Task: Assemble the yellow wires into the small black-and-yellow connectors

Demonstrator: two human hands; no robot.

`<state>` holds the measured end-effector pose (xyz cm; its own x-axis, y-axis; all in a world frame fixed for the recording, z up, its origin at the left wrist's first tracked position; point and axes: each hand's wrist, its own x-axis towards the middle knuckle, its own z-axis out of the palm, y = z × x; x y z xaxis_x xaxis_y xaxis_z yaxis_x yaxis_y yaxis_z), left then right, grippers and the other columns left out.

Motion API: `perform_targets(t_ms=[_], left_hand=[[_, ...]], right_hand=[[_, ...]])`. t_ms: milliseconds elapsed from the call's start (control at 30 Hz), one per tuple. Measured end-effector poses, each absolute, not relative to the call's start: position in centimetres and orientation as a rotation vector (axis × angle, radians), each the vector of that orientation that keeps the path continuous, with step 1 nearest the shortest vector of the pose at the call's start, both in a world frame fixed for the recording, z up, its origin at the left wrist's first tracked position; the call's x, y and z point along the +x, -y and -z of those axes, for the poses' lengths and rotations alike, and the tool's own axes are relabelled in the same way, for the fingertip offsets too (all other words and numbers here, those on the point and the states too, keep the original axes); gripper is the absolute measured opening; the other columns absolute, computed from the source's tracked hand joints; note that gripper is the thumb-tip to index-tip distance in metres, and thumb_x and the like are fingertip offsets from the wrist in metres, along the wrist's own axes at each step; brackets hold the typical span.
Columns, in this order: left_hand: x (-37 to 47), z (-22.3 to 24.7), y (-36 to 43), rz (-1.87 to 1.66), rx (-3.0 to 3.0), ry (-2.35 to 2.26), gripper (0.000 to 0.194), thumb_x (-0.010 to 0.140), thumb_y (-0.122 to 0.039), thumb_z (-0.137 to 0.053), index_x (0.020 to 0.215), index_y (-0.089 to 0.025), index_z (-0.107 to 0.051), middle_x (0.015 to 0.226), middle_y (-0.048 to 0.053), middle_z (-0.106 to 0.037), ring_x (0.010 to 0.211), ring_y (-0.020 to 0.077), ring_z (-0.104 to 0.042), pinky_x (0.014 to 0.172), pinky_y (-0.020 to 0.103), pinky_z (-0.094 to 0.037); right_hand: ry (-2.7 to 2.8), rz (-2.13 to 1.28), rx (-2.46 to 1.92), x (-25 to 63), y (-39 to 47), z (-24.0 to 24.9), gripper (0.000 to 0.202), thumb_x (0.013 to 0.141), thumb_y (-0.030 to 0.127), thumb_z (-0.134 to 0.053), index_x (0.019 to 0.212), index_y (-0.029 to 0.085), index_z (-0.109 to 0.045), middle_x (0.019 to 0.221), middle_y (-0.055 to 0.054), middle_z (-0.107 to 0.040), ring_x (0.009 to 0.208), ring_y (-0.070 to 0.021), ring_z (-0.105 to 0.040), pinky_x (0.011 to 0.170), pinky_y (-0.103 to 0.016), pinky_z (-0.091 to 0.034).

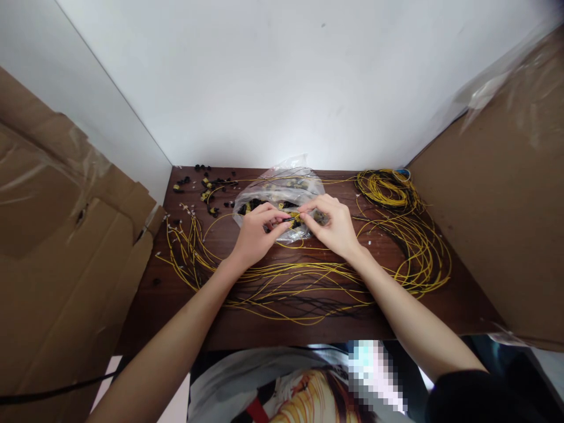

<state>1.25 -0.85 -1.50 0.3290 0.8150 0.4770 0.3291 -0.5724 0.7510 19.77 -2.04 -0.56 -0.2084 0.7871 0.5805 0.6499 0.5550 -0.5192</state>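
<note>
Above a clear plastic bag point(288, 238), my left hand point(258, 232) pinches a thin black wire point(289, 219) between thumb and fingertips. Facing it, my right hand point(332, 224) is closed in a pinch on a yellow wire point(301, 215), its fingertips almost touching those of the left. Whether a small connector sits between the fingertips is too small to tell. Black and yellow connector parts point(252, 205) lie in the bag beneath my hands, partly hidden by them.
Long yellow and black wires point(304, 273) stretch across the brown table point(229, 336) under my forearms. A wire coil point(388, 189) lies at the back right. Loose connectors point(206, 192) are scattered at the back left. Cardboard panels point(66, 235) and a white wall point(282, 88) enclose the table.
</note>
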Motion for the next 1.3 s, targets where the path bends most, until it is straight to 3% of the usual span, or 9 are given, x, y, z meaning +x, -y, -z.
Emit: perform_targets(t_ms=[433, 700, 1100, 1300], left_hand=[[1.26, 1.62, 0.78, -1.194, 2.064, -0.987, 0.013, 0.077, -0.020, -0.064, 0.086, -0.013, -0.070, 0.076, 0.003, -0.059, 0.064, 0.0093, -0.053, 0.057, 0.021, -0.045], [1.26, 1.61, 0.79, -1.188, 2.053, -0.995, 0.012, 0.077, -0.020, -0.064, 0.085, -0.013, -0.070, 0.077, 0.003, -0.060, 0.064, 0.0093, -0.053, 0.056, 0.020, -0.045], [1.23, 1.70, 0.73, -1.191, 2.068, -0.985, 0.013, 0.077, -0.021, -0.064, 0.086, -0.013, -0.070, 0.076, 0.003, -0.060, 0.063, 0.0091, -0.053, 0.057, 0.021, -0.045], [1.23, 1.63, 0.79, -1.192, 2.056, -0.984, 0.012, 0.077, -0.020, -0.064, 0.085, -0.014, -0.070, 0.076, 0.003, -0.060, 0.064, 0.0096, -0.053, 0.057, 0.021, -0.045]], right_hand=[[1.869, -0.159, -1.291, 19.80, 1.94, 0.95, 0.008, 0.080, 0.020, -0.058, 0.074, 0.021, -0.063, 0.080, 0.000, -0.069, 0.079, -0.0192, -0.059, 0.077, -0.035, -0.039], [1.963, -0.180, -1.202, 19.65, 2.03, 0.61, 0.011, 0.080, 0.016, -0.056, 0.084, 0.022, -0.064, 0.084, -0.001, -0.068, 0.084, -0.0190, -0.058, 0.078, -0.034, -0.039], [1.902, -0.139, -1.297, 19.69, 2.01, 0.84, 0.009, 0.080, 0.021, -0.056, 0.075, 0.021, -0.063, 0.081, -0.001, -0.068, 0.081, -0.0199, -0.058, 0.077, -0.035, -0.038], [1.933, -0.160, -1.246, 19.74, 2.09, 0.66, 0.010, 0.079, 0.016, -0.055, 0.081, 0.022, -0.064, 0.084, -0.001, -0.068, 0.084, -0.0198, -0.058, 0.078, -0.035, -0.038]])
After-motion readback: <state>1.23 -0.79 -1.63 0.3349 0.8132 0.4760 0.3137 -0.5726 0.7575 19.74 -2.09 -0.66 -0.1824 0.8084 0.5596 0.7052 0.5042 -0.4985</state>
